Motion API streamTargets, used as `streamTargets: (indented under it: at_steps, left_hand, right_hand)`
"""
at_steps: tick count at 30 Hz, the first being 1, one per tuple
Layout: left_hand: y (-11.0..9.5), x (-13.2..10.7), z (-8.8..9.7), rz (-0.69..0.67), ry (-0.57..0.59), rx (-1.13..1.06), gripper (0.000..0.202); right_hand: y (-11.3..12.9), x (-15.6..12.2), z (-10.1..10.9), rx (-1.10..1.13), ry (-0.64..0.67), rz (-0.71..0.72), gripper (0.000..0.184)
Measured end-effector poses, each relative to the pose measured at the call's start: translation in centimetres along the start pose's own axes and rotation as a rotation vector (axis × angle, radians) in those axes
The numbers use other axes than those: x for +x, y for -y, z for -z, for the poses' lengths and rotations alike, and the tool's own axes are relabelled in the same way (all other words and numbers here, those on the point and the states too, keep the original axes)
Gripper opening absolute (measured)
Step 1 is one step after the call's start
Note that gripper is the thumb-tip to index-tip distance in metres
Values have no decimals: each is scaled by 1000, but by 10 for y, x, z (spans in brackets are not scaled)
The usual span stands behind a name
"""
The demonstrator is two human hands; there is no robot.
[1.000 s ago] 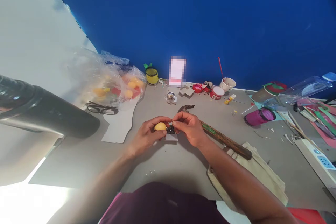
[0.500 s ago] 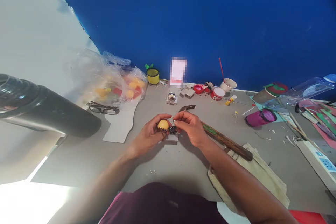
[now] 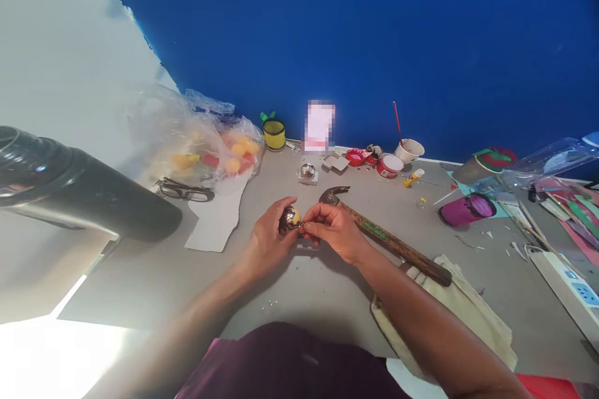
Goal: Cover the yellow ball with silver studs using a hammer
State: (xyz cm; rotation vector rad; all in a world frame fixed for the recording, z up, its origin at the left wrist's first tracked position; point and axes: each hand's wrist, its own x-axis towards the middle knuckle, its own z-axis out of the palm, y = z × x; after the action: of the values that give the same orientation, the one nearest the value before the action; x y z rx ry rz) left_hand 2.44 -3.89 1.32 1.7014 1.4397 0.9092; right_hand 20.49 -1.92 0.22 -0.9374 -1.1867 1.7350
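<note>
My left hand [image 3: 271, 237] is closed round a small yellow ball [image 3: 293, 218] partly covered in shiny silver pieces. Against the ball's right side, my right hand [image 3: 333, 230] pinches with thumb and forefinger; whatever sits between those fingertips is too small to make out. Under the hands lies a small white card [image 3: 306, 244], mostly hidden. Beyond them a shiny silver dome-like piece [image 3: 307, 170] rests on a little pale square. Just right of my right hand, a claw hammer [image 3: 397, 246] with a wooden handle lies slanting across the table.
A dark cylinder [image 3: 103, 193] leans in from the left, near folded glasses [image 3: 187, 190] and torn white paper [image 3: 215, 218]. Along the back stand a yellow cup [image 3: 274, 136] and a paper cup [image 3: 409, 151]. A cloth [image 3: 449, 312] and a power strip [image 3: 561, 287] lie at right.
The ball has turned in my left hand, so its silver-covered side now faces up. My right fingertips have come down and left to the ball, covering the dark glittery patch seen earlier.
</note>
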Motion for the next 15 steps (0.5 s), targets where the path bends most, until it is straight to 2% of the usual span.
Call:
streamTargets:
  at_steps: [4, 10, 15]
  left_hand:
    - [6, -1, -2, -74, 5, 118, 32]
    - [0, -2, -1, -21, 135, 133, 23]
    - [-1, -3, -5, -57, 113, 201, 22]
  right_hand:
    - [-4, 2, 0, -58, -26, 50, 20]
    - [-3, 1, -1, -126, -6, 34, 19]
    - [-4, -1, -2, -176, -8, 39, 15]
